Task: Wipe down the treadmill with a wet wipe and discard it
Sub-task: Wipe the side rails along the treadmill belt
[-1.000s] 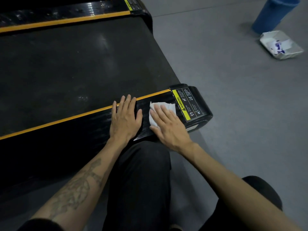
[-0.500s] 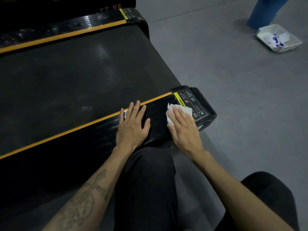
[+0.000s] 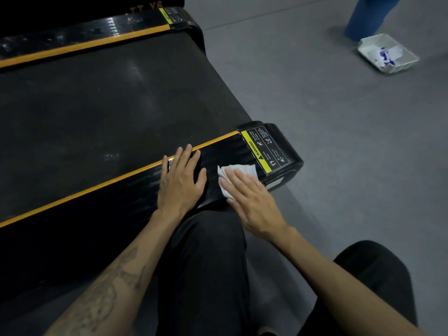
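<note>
Head view is looking down at a grey floor on which a black treadmill is lying, its dark belt filling the upper left of the frame. A yellow-edged side rail is running along the near side of the belt, ending at a black end cap that is carrying a yellow warning label. A matching rail is running along the far side of the belt. The person's dark trouser knee is sitting just beside the near rail. Far off at the upper right a blue bin is standing on the floor, with a white pack of wipes lying just in front of it, well apart from the treadmill.

The left hand is resting flat on the near rail, fingers straight and spread, holding nothing. The right hand is lying just beside it with fingers straight, pressing the white wet wipe down on the rail. The wipe is lying under the fingertips and is sticking out beyond them towards the warning label, its far edge touching the label's yellow strip.
</note>
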Action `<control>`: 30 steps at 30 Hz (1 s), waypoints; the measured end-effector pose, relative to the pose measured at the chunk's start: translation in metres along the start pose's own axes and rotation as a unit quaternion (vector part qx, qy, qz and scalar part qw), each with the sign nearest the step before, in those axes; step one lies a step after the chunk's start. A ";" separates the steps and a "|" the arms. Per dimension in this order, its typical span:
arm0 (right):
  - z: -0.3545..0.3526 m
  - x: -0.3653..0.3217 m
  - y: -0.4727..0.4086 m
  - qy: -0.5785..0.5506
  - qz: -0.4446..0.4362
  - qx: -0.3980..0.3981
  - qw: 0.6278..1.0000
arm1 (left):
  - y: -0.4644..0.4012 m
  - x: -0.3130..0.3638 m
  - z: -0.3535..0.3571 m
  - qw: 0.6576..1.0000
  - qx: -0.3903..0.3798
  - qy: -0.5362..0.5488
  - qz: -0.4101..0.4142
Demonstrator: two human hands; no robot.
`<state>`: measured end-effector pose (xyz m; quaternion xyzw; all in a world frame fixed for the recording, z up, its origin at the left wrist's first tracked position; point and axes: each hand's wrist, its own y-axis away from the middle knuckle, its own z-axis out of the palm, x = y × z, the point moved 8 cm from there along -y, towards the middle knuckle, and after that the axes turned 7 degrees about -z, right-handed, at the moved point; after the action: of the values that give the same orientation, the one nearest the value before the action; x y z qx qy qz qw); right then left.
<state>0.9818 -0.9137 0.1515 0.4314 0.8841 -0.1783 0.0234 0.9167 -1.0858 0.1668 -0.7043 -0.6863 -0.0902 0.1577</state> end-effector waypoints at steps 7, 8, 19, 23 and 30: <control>-0.008 0.037 0.003 -0.022 0.216 0.036 0.975 | -0.006 0.007 -0.002 1.000 0.012 0.004 -0.024; -0.005 0.030 0.001 -0.018 0.177 0.015 0.984 | -0.009 0.011 -0.003 0.999 0.013 0.012 -0.032; -0.005 0.042 0.009 -0.007 0.194 0.003 0.981 | -0.048 0.079 0.025 0.996 -0.042 0.046 0.058; -0.015 0.083 0.009 0.006 0.192 -0.008 0.981 | -0.049 0.080 0.036 0.996 -0.037 0.006 0.076; -0.013 0.073 0.011 0.001 0.147 -0.030 0.989 | -0.047 0.075 0.034 0.998 -0.026 0.006 0.051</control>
<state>0.9460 -0.8475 0.1463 0.5562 0.8159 -0.1453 0.0613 0.8699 -1.0029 0.1655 -0.7415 -0.6460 -0.1041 0.1484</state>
